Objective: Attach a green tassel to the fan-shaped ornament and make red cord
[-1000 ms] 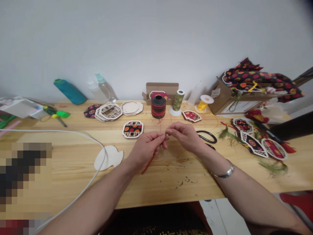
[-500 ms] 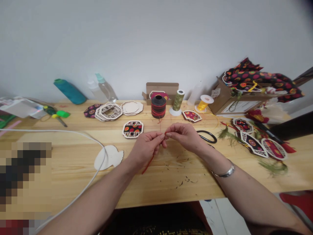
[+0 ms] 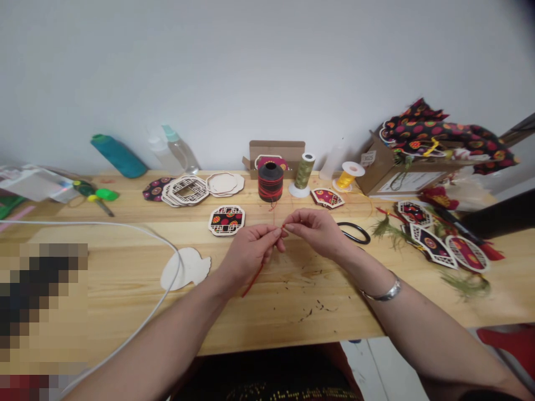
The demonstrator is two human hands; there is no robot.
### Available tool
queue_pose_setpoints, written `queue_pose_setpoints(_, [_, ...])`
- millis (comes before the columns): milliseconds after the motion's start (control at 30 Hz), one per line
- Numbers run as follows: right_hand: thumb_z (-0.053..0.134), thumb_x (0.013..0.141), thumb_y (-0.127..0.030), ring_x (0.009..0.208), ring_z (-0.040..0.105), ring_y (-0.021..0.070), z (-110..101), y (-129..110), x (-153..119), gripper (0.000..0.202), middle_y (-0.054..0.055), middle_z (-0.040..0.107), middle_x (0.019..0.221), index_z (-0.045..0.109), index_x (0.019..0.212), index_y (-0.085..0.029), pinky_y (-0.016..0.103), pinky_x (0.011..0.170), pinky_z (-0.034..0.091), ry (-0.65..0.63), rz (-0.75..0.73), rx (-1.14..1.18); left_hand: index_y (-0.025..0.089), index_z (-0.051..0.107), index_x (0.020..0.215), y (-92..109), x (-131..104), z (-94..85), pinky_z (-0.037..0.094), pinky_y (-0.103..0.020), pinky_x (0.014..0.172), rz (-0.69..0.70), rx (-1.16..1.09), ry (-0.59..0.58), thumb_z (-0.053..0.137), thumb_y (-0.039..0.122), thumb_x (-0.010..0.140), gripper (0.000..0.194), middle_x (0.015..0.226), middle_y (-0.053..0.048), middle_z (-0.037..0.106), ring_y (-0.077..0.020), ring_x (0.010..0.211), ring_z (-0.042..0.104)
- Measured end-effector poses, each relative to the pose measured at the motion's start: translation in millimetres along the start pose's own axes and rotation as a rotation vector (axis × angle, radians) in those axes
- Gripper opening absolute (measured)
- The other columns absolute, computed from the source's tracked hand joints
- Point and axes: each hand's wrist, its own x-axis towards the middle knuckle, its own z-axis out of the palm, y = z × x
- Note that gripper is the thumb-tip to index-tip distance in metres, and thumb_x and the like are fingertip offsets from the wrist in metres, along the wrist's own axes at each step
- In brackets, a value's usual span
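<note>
Thin red cord [image 3: 253,280] hangs below my left hand [image 3: 253,249], whose thumb and fingers pinch it. Close beside, my right hand [image 3: 314,231] pinches a bit of the same red cord at its fingertips. The fingertips of both hands nearly meet over the middle of the table. Behind them stands a black spool wound with red cord [image 3: 270,182], a loose strand at its foot. A square wooden lattice piece with patterned cloth [image 3: 226,220] lies just left of my hands. Between the fingertips, the cord's exact form is too small to tell.
Wooden frames [image 3: 189,190] lie at the back left. A green thread spool [image 3: 304,174], a yellow spool [image 3: 348,176] and a cardboard box [image 3: 378,170] stand behind. Black-handled scissors [image 3: 355,233] lie right of my hands; a white cable [image 3: 155,234] crosses the left side.
</note>
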Motion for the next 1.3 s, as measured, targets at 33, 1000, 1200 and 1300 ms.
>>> queue_pose_setpoints(33, [0.063, 0.072, -0.025, 0.063, 0.06, 0.0128, -0.3, -0.1, 0.0, 0.01, 0.002, 0.068, 0.069, 0.065, 0.073, -0.015, 0.028, 0.065, 0.047, 0.001, 0.0, -0.008, 0.013, 0.069, 0.075, 0.2, 0.0, 0.2, 0.021, -0.019, 0.038, -0.001, -0.003, 0.001, 0.062, 0.034, 0.077, 0.022, 0.059, 0.0, 0.059, -0.0035, 0.04, 0.032])
queue_pose_setpoints(1000, [0.065, 0.074, -0.019, 0.067, 0.052, 0.0139, 0.1, 4.1, 2.7, 0.012, 0.0, 0.06, 0.062, 0.063, 0.062, -0.018, 0.028, 0.064, 0.04, 0.235, -0.26, -0.237, 0.018, 0.065, 0.077, 4.0, -1.8, -0.6, 0.042, -0.024, 0.071, 0.235, 0.47, 0.017, 0.05, 0.03, 0.086, 0.022, 0.066, 0.002, 0.061, -0.0135, 0.07, 0.057])
queue_pose_setpoints(1200, [0.062, 0.075, -0.023, 0.066, 0.05, 0.0136, -9.2, 2.4, 3.8, 0.013, -0.001, 0.056, 0.064, 0.06, 0.063, -0.018, 0.029, 0.065, 0.04, 0.364, -0.27, -0.192, 0.018, 0.065, 0.084, -5.0, -0.3, -5.1, 0.043, -0.026, 0.072, 0.333, 0.601, 0.038, 0.046, 0.03, 0.089, 0.023, 0.07, 0.0, 0.063, -0.0144, 0.072, 0.058])
queue_pose_setpoints(1300, [0.062, 0.076, -0.024, 0.07, 0.05, 0.0148, -13.4, 2.6, 4.6, 0.014, -0.001, 0.056, 0.065, 0.06, 0.062, -0.019, 0.031, 0.068, 0.041, 0.412, -0.297, -0.21, 0.018, 0.067, 0.093, -7.0, 2.4, -6.0, 0.044, -0.029, 0.077, 0.426, 0.687, 0.098, 0.046, 0.028, 0.089, 0.023, 0.081, -0.004, 0.066, -0.0166, 0.079, 0.059])
